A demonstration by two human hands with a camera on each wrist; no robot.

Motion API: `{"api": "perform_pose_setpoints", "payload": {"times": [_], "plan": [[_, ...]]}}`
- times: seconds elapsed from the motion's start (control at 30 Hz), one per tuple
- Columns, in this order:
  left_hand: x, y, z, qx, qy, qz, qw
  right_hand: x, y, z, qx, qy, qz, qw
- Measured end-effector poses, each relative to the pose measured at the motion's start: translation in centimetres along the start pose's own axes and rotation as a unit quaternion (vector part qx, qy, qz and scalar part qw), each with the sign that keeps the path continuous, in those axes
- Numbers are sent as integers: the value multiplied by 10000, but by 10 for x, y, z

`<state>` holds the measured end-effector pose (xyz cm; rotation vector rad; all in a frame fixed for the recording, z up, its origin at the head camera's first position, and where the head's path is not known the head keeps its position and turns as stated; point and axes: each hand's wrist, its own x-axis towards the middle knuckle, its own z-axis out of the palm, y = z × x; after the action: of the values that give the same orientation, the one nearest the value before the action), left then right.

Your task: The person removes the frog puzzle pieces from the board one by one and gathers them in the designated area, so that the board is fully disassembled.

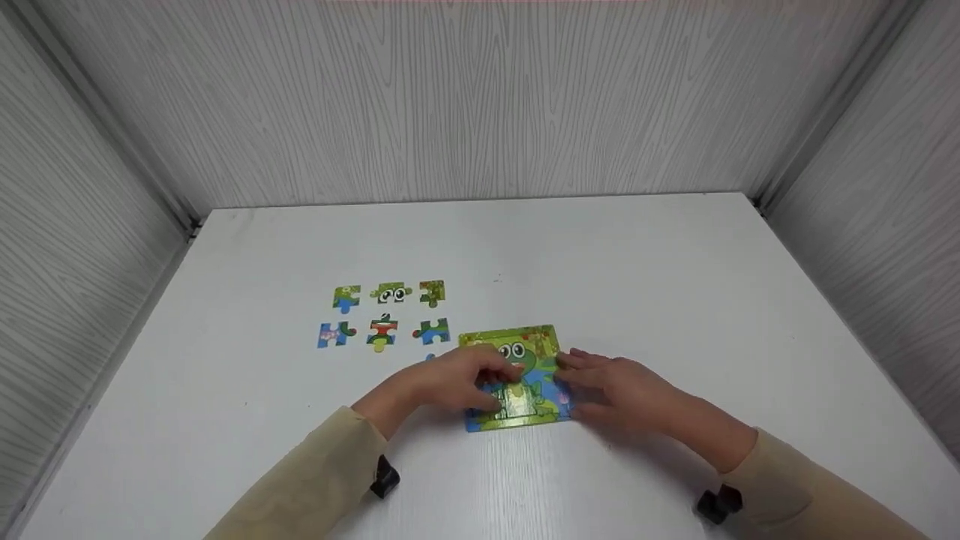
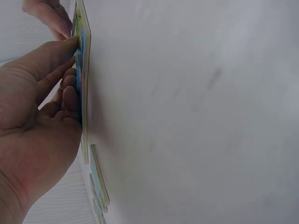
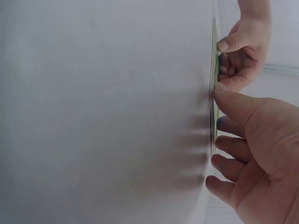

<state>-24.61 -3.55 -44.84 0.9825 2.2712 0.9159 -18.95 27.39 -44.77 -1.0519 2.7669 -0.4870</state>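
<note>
A frog picture puzzle board (image 1: 536, 352) lies flat on the white table (image 1: 600, 262), near the front middle. My left hand (image 1: 457, 382) covers its left side, with curled fingers and the thumb tip against the board's edge (image 2: 84, 60). What lies under those fingers is hidden. My right hand (image 1: 615, 390) rests at the board's right edge, fingers loosely spread. Its thumb tip touches the thin edge (image 3: 214, 93) in the right wrist view. Several loose puzzle pieces (image 1: 384, 311) lie in two rows to the left of the board.
Grey wood-grain walls close the table in at the back (image 1: 480, 97), left and right. One more small blue piece (image 1: 429, 358) peeks out by my left hand. Black wrist cameras sit on both sleeves (image 1: 384, 476).
</note>
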Motion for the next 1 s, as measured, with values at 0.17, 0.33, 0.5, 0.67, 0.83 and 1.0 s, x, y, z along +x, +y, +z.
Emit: {"api": "perform_pose_setpoints", "payload": {"times": [0.17,0.33,0.5,0.67,0.83,1.0], "plan": [[-1,-3,-1,-15,-60,96,9999,8,-12,-2,-444,-90,-306,9985],[-1,-6,-3,14,-167,170,9997,14,-14,4,-185,-217,-445,9986],[-1,-7,-5,82,-237,370,9990,14,-8,10,208,-143,-580,9980],[-2,-7,-7,75,-324,258,9991,13,-8,10,299,-195,-525,9980],[-1,-6,-7,31,-355,334,9988,12,-9,9,334,-221,-439,9982],[1,-7,-7,52,-364,288,9989,11,-8,8,314,-178,-472,9982]]}}
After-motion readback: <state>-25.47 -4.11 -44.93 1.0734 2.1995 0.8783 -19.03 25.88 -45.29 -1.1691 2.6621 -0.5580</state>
